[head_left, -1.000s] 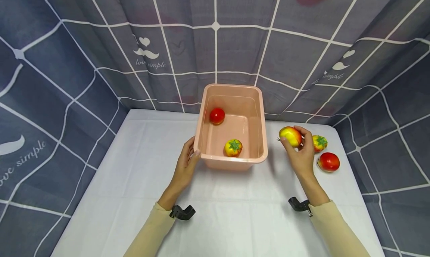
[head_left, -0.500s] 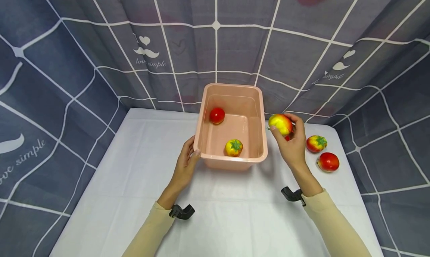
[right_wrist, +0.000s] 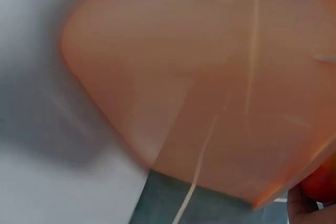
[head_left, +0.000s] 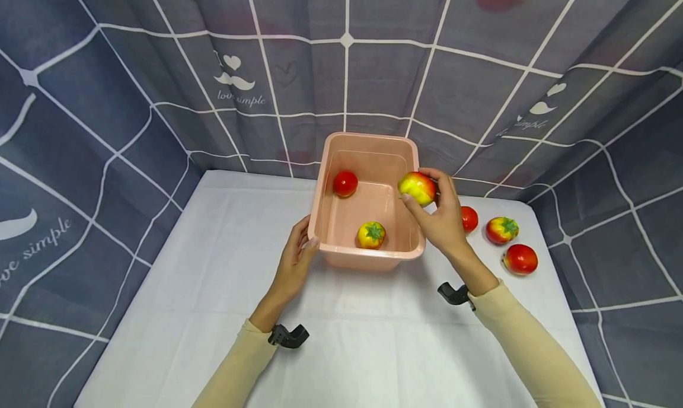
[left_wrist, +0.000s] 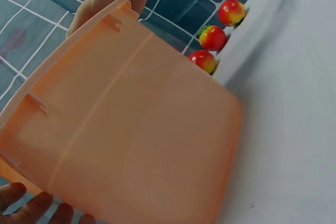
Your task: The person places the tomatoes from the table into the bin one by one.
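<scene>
Above the pink tub (head_left: 368, 260), the right hand (head_left: 440, 221) holds a yellow-red tomato (head_left: 417, 187).

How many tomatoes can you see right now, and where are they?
6: two inside the pink tub, at and; one in the right hand; three on the table right of it.

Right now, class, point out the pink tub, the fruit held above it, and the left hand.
pink tub (head_left: 368, 255): head view, near wall.
held fruit (head_left: 417, 187): head view, yellow-red skin.
left hand (head_left: 294, 260): head view, back of hand.

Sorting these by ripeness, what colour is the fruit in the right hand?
Yellow-green blending to red fruit, clearest in head view.
</scene>
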